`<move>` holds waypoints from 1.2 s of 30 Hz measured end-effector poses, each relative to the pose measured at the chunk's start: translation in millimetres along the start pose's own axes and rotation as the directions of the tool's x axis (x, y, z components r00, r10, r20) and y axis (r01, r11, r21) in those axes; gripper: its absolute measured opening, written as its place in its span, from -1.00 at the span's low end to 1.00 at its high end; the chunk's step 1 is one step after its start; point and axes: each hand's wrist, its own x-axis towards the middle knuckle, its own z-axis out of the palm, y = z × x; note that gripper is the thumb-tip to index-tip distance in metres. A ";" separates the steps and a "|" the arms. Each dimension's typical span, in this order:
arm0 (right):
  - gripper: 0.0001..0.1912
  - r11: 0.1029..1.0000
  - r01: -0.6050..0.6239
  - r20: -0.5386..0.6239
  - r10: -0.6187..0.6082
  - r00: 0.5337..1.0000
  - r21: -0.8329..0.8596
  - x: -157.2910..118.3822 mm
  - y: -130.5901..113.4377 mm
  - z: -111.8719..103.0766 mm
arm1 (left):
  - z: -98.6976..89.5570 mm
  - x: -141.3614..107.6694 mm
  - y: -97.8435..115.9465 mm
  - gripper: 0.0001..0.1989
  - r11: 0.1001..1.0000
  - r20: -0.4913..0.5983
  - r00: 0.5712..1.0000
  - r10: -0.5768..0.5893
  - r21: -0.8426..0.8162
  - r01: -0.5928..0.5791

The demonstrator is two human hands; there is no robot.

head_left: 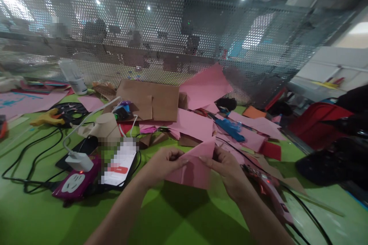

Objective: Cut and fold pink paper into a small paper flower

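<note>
A folded sheet of pink paper (194,172) is held just above the green table, between my two hands. My left hand (165,162) pinches its left side, thumb on the near face and the other fingers curled behind. On the opposite side, my right hand (225,164) grips the paper the same way, thumb in front. One pink corner rises to a point between the hands, and a crease runs down the lower part. The fingertips behind the sheet are hidden.
A purple power strip (77,182) with a white charger (79,161) and a phone (120,164) lie left. Behind stand a brown cardboard box (163,99) and pink sheets (205,88). A red-lit corded tool (267,187) lies right. A perforated metal screen (161,46) closes the back.
</note>
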 end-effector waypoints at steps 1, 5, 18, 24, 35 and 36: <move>-0.61 1.000 -0.004 -0.018 0.004 1.000 0.005 0.6 0.8 -0.3 | 0.6 0.1 0.7 -0.68 1.000 0.006 1.000 0.015 0.005 -0.015; -0.66 1.000 0.002 -0.050 -0.002 0.999 -0.002 -1.3 -0.1 0.2 | 3.6 0.2 4.2 -0.70 0.997 -0.066 0.998 0.015 0.078 -0.010; -0.74 0.994 0.104 -0.143 -0.098 0.985 0.037 -3.5 0.8 -0.4 | 10.1 0.5 3.6 -0.73 0.977 -0.099 0.995 0.021 0.215 0.001; -0.79 0.985 0.154 -0.175 -0.139 0.975 0.075 -3.6 -0.3 -0.4 | 12.5 2.7 -0.1 -0.71 0.987 -0.122 0.993 0.002 0.162 0.018; -0.76 0.984 0.170 -0.227 -0.155 0.961 0.045 -6.4 -3.4 2.7 | 11.2 0.9 4.4 -0.75 0.987 -0.128 0.992 -0.008 0.158 0.028; -0.76 0.985 0.171 -0.224 -0.159 0.962 0.034 -5.7 -2.6 2.5 | 11.4 0.9 3.9 -0.74 0.991 -0.106 0.994 -0.007 0.132 0.021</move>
